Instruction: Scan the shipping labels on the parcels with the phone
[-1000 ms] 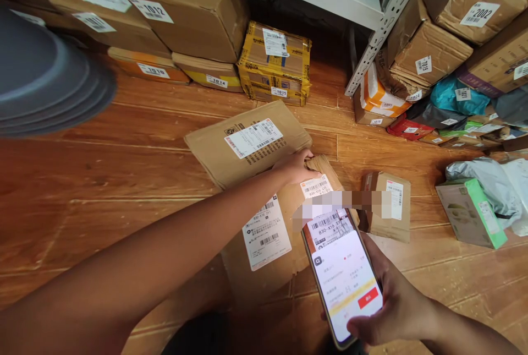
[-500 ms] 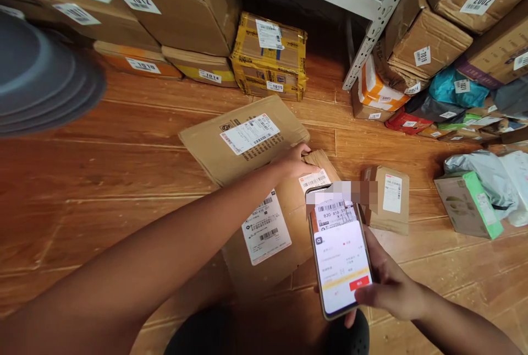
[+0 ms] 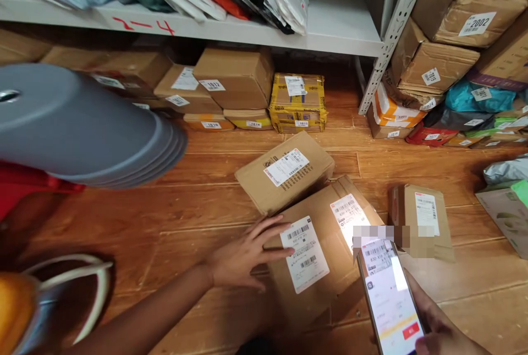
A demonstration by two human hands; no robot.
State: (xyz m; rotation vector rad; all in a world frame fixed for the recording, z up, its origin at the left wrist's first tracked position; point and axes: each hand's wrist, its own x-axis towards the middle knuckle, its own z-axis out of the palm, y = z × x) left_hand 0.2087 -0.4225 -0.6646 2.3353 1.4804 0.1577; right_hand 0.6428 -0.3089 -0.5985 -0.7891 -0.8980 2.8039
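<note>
My left hand (image 3: 258, 253) lies with fingers spread at the left edge of a cardboard box (image 3: 330, 245), its fingertips by a white shipping label (image 3: 304, 255). A second label (image 3: 348, 213) sits on the same box, farther right. In my right hand (image 3: 433, 311) is a smartphone (image 3: 391, 300), held over the box's right side. Its screen shows a label picture above a white panel with a red button; part of the top is pixelated. Behind this box, a flatter labelled carton (image 3: 264, 184) rests on the floor.
A small labelled box (image 3: 429, 217) stands to the right. Numbered parcels, among them a yellow-taped box (image 3: 299, 102), line the floor under a grey shelf (image 3: 330, 30). Stacked grey stools (image 3: 94, 129) stand at the left. A perforated metal post (image 3: 396, 36) rises at the back right.
My left hand has drawn back from the box's far edge to its left side and spread its fingers. The phone stays in my right hand. The view has shifted, showing more shelf and stools.
</note>
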